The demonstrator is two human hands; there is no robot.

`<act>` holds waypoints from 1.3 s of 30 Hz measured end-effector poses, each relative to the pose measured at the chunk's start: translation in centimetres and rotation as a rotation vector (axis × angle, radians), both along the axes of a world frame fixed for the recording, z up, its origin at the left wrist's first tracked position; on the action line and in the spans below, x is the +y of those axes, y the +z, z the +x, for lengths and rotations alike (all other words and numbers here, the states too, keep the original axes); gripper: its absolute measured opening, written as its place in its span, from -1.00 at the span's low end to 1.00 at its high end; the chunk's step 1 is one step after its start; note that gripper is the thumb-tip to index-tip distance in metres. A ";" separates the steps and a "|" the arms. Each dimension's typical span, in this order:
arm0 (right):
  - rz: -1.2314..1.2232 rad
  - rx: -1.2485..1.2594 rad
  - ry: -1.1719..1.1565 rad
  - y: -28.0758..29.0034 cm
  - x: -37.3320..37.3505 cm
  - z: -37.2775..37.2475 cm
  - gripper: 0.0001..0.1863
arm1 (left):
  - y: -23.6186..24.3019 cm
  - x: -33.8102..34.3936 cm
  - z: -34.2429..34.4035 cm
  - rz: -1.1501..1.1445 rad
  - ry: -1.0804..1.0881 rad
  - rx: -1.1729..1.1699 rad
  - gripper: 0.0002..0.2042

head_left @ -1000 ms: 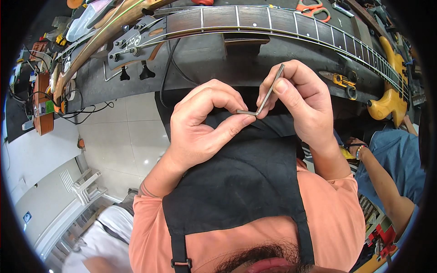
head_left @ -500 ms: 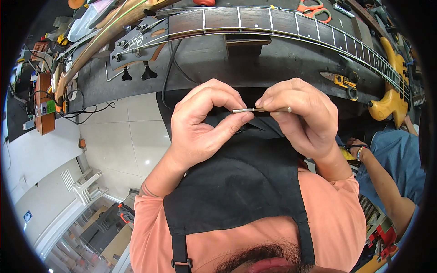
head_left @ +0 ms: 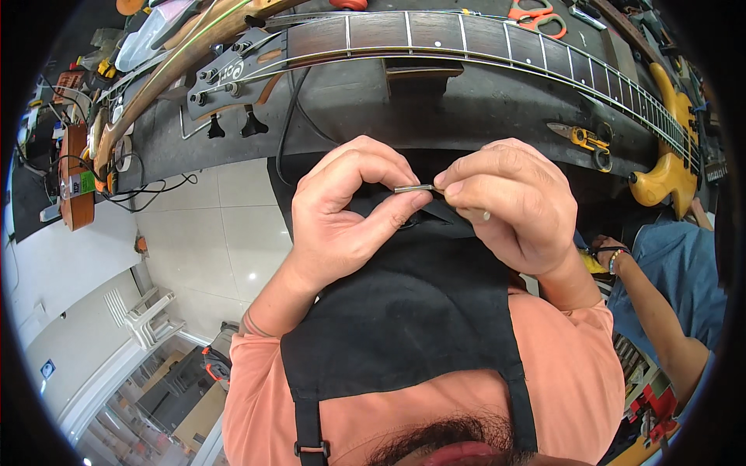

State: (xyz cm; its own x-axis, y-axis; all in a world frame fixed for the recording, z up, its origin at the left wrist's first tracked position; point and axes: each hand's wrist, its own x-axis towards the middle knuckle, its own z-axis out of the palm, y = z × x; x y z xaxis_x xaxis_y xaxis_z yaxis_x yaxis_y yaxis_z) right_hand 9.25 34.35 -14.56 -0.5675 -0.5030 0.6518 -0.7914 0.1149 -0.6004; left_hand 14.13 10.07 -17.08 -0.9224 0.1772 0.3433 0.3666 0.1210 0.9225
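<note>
Over my black apron (head_left: 404,311), both hands meet at a small, slim metal rod (head_left: 410,188). My left hand (head_left: 338,210) pinches its silvery end between thumb and fingers. My right hand (head_left: 517,198) is closed around the other part, with fingertips at the middle of the piece. A pale round tip (head_left: 486,215) pokes out below the right fingers. Most of the right-hand part is hidden, so I cannot tell its exact kind. Beyond my hands, an electric bass (head_left: 388,35) lies across the bench, its neck on a dark support block (head_left: 423,71).
Yellow-handled cutters (head_left: 587,140) lie on the dark bench (head_left: 350,109) near the bass body. Orange scissors (head_left: 536,17) are behind the neck. A black cable (head_left: 291,116) hangs over the edge. To the right is another person's arm (head_left: 653,303); white stools (head_left: 148,318) stand left.
My right fingers have shifted their grip, and the pale round tip has swung down and slightly left. My left hand stays almost still on the metal end.
</note>
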 end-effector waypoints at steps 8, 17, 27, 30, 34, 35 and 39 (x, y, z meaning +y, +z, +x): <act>-0.249 -0.431 0.027 -2.1 -0.3 0.7 -0.80 | -0.1 0.3 0.2 -0.020 0.033 0.003 -0.78; -0.441 -0.768 0.211 -3.3 -0.2 1.0 -0.81 | 0.2 0.4 -0.1 -0.038 0.082 0.175 -0.77; -0.121 -0.600 0.018 -2.5 -1.5 1.8 -0.83 | 2.4 1.0 -1.1 -0.116 0.316 0.402 -0.72; -0.115 -0.732 -0.002 -1.9 -1.7 2.4 -0.86 | 3.0 0.9 -1.3 -0.170 0.331 0.458 -0.71; -0.131 -0.897 0.058 -0.5 -2.0 3.1 -0.85 | 3.3 0.8 -1.3 -0.166 0.310 0.441 -0.73; -0.143 -0.913 0.081 -0.3 -2.2 3.2 -0.85 | 3.2 0.8 -1.3 -0.169 0.312 0.458 -0.73; -0.127 -0.960 0.113 -0.2 -2.4 3.3 -0.86 | 3.6 0.7 -1.3 -0.206 0.323 0.498 -0.70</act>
